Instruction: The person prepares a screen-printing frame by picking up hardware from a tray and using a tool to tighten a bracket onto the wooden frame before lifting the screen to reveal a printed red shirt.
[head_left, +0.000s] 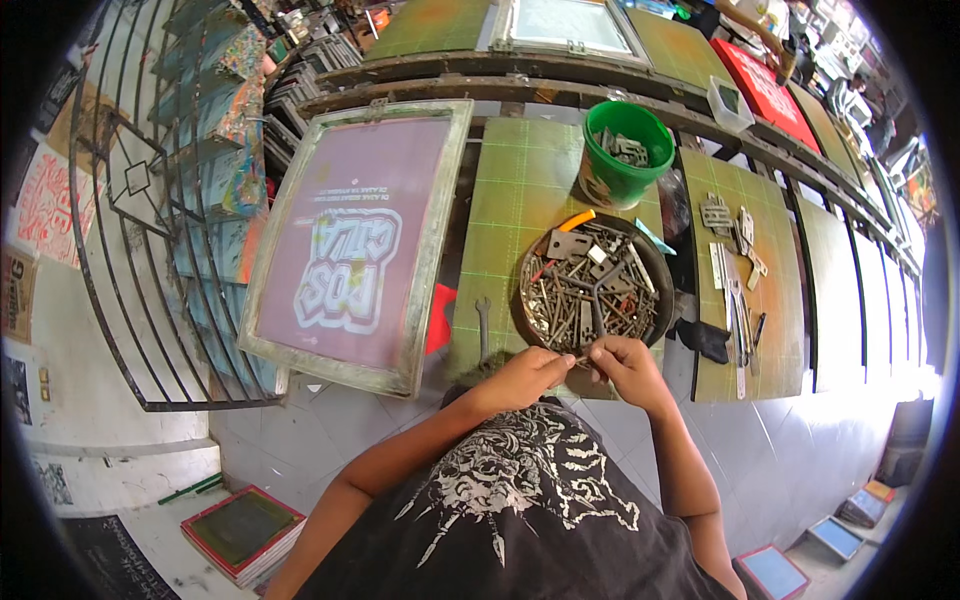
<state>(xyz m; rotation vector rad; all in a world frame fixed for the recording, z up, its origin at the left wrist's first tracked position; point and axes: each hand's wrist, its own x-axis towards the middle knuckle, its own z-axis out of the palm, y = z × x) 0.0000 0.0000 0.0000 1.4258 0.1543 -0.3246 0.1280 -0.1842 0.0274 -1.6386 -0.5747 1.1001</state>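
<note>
My left hand (528,380) and my right hand (628,372) meet at the near rim of a round dark bowl (661,285). Both are closed, thumbs against fingertips, on something small that I cannot make out. Loose screws and bolts (570,300) fill the bowl, with a flat metal plate (568,244) and a three-armed wrench (598,300) on top. An orange-handled tool (577,220) lies at its far rim. Left of the bowl is an open-ended wrench (483,325). Beyond it stands a green bucket (632,182) with metal hinges inside.
A framed printing screen (352,225) leans at the left beside black metal bars (140,260). On the right board (785,330) lie metal hinges (717,215), long thin tools (738,320) and a black cloth (703,340). Another person's arm (750,22) shows at the far right.
</note>
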